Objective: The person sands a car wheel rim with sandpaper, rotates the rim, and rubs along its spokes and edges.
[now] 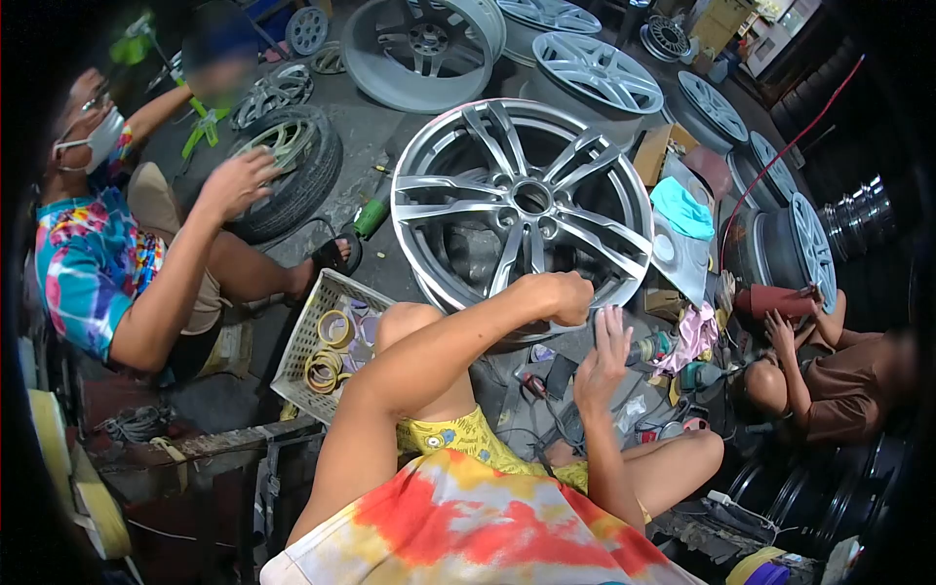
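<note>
A large silver and dark grey alloy wheel rim point(531, 198) with paired spokes is tilted toward me, just beyond my knees. My left hand point(564, 297) is closed at its lower edge, over the near spokes. Whatever those fingers hold, if anything, is hidden. Close beside it, my right hand point(603, 361) has its fingers stretched upward and together, near the rim's lower right edge. Whether the fingertips touch the rim I cannot tell.
On the left stands a crate point(307, 331) with rolls of tape point(334, 330). Beyond it sit a masked person point(88, 263) and a tyre point(302, 185). More rims point(597, 73) lie behind. Tools and cloths clutter the right, near another person point(838, 380). A green power tool point(370, 216) lies left of the rim.
</note>
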### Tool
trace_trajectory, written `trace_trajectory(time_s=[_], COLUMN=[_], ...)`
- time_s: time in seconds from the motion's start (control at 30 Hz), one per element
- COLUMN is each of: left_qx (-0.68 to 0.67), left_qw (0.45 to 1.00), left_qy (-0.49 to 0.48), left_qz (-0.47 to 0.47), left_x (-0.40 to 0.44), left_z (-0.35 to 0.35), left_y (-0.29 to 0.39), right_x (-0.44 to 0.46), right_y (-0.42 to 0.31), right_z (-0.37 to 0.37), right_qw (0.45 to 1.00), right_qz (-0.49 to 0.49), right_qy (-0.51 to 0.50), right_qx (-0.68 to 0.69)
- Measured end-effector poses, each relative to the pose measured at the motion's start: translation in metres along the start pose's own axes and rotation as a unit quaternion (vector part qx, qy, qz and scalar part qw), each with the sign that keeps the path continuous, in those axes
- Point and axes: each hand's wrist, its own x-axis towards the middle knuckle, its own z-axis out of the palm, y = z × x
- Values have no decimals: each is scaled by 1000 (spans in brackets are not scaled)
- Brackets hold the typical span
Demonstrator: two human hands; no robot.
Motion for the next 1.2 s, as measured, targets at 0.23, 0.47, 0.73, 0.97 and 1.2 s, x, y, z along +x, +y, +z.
trace_trajectory(time_s=[0.23,0.47,0.73,0.97,1.2], left_qx=[3,24,11,20,20], left_qw=[999,1000,1000,1000,999], left_qy=[-22,1,20,5,32], left_qz=[-32,-4,-13,-11,-2], left_x=[-12,-6,6,7,5], left_z=[1,3,11,6,4], left_y=[-11,-20,-27,-27,-20], right_x=[37,-4,53,5,53], right_y=[32,-13,39,-11,37], right_z=[21,15,20,12,12], right_qw=[1000,1000,1000,1000,999], right_qz=[-11,-9,-16,5,-21], right_qy=[20,-4,7,5,11], right_qx=[-12,12,-17,21,-24])
